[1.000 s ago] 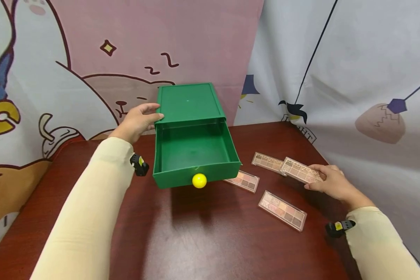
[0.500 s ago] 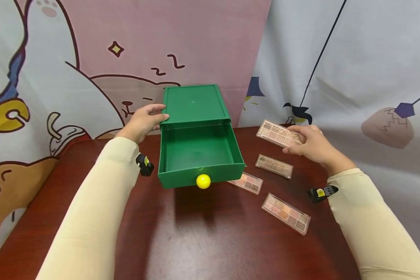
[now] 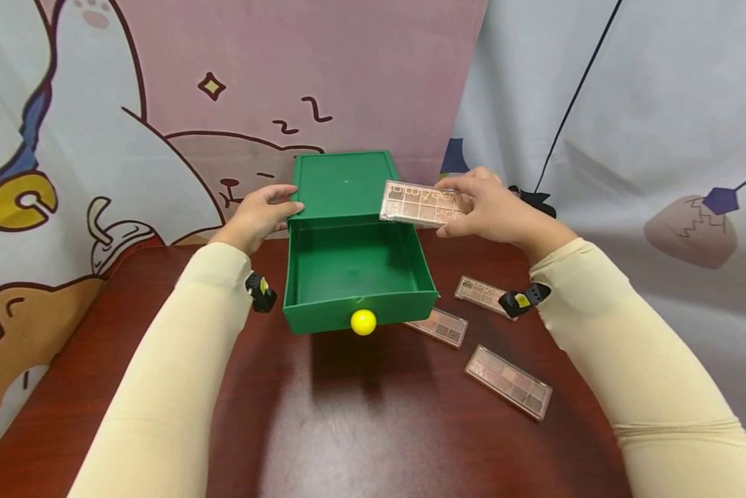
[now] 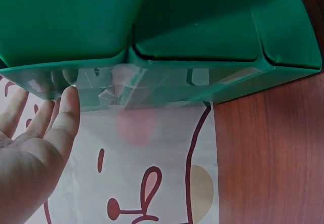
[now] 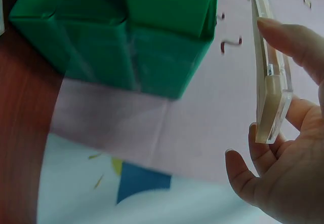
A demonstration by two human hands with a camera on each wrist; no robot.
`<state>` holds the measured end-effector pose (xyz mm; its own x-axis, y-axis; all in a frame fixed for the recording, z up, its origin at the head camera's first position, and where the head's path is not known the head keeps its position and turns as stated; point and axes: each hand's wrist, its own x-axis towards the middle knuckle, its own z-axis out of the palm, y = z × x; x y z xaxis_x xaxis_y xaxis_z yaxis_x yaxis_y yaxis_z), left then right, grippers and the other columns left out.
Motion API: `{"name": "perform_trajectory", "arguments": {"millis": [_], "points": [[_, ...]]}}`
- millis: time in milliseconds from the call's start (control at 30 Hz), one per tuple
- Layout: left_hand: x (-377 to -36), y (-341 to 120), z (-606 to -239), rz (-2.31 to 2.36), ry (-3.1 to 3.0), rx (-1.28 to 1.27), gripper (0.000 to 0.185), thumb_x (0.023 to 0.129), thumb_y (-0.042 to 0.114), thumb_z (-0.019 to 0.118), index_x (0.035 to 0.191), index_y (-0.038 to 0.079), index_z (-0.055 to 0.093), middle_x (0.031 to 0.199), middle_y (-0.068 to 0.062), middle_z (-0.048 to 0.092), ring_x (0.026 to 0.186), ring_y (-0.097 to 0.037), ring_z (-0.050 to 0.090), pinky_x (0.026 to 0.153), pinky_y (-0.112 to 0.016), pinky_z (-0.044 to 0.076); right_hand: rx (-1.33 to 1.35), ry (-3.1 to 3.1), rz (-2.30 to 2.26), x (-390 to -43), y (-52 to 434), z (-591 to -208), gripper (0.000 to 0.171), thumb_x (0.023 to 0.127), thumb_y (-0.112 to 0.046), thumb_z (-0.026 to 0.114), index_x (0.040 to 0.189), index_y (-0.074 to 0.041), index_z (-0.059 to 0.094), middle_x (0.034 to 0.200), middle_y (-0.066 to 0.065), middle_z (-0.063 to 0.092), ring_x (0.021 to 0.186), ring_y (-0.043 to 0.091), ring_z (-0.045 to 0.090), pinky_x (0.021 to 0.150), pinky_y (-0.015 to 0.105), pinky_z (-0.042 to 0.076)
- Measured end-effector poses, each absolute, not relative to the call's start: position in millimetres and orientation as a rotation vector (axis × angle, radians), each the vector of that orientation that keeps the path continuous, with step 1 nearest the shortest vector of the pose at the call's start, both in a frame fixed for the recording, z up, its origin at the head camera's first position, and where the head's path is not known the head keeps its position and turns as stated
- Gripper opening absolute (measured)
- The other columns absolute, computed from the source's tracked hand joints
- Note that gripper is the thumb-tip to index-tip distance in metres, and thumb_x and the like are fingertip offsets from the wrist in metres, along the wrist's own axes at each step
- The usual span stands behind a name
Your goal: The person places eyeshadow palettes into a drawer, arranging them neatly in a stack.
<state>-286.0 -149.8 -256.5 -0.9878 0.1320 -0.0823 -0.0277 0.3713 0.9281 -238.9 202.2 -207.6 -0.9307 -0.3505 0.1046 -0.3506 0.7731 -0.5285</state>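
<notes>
A green box [image 3: 344, 183] stands on the table with its drawer [image 3: 354, 266] pulled out; the drawer's inside shows bare green. A yellow ball knob [image 3: 363, 322] sits on the drawer front. My left hand [image 3: 262, 216] rests its fingertips against the box's left side, fingers fairly straight in the left wrist view [image 4: 40, 143]. Above the drawer's back right corner, my right hand [image 3: 487, 207] pinches an eyeshadow palette [image 3: 419, 204] by one end, between thumb and fingers. The right wrist view shows that palette [image 5: 271, 82] edge-on, apart from the box.
Three more eyeshadow palettes lie on the table to the right: one [image 3: 509, 382] nearest the front, one [image 3: 444, 328] partly under the drawer, one [image 3: 481, 294] partly behind the right wrist camera. Printed cloth [image 3: 373, 76] hangs behind the brown table [image 3: 397, 436].
My right hand has lifted the palette off the table and carried it left, from beside the other palettes to above the drawer. The left hand stays at the box's side.
</notes>
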Motion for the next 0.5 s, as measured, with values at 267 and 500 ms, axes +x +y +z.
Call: {"name": "perform_trajectory", "arguments": {"millis": [267,500], "points": [[-287,-150,-258,1.695,2.478,0.104,0.056,0.099,0.024,0.057,0.150,0.017,0.036,0.156,-0.005,0.030,0.136,-0.025,0.039,0.110,-0.043,0.036,0.702,-3.053,0.756,-242,162,-190,0.063,0.076,-0.017,0.079,0.135,-0.013,0.056,0.121,0.016,0.039,0.111,0.029,0.030,0.086,0.042,0.033],[-287,-149,-258,1.694,2.488,0.078,0.056,0.099,0.026,0.057,0.150,0.018,0.037,0.155,-0.006,0.031,0.135,-0.026,0.040,0.109,-0.043,0.036,0.763,-3.204,0.547,-246,136,-181,0.069,0.077,-0.022,0.079,0.140,-0.015,0.052,0.126,0.015,0.038,0.113,0.030,0.029,0.088,0.043,0.037]]}}
